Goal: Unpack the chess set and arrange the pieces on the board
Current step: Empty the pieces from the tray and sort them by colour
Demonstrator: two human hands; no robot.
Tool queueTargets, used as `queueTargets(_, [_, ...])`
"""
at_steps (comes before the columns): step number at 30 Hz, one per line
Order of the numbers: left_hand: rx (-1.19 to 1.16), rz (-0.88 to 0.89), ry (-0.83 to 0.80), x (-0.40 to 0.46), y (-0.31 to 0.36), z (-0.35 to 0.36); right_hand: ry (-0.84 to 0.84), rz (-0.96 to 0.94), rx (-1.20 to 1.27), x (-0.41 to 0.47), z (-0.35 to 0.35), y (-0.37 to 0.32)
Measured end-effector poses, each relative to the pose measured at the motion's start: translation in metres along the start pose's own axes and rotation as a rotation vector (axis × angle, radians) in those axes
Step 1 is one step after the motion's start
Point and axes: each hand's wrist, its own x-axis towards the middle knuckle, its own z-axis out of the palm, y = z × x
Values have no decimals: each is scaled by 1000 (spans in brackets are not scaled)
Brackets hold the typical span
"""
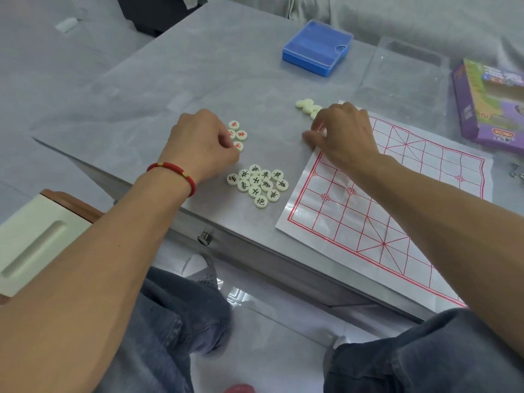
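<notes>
The paper chess board (397,211) with red lines lies at the right of the grey table. A cluster of pale round pieces with black characters (258,183) sits left of the board. Above it is a small group of red-lettered pieces (241,135). My left hand (198,141), with a red bracelet on its wrist, curls over that group and pinches one of them. Several blank-faced pieces (305,105) lie near the board's far left corner. My right hand (340,134) is beside them, thumb and fingers pinched on a pale piece that is mostly hidden.
A blue plastic box (317,48) with a clear lid stands at the back. A clear lid or tray (402,78) lies right of it, and a purple game box (490,103) is at the far right. The table's front edge (255,242) runs above my knees.
</notes>
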Motion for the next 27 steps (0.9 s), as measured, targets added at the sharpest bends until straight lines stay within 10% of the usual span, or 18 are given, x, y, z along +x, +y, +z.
queueTargets(14, [-569,8,-50,2,24,23,-299,59,1012,-16,-30,-34])
queueTargets(20, [-666,-27,-17,12,14,19,-270,87,993,-14,-28,-39])
queueTargets(27, [-135,-125,279,25,-36,-14,-21,133,416,-3,-6,-15])
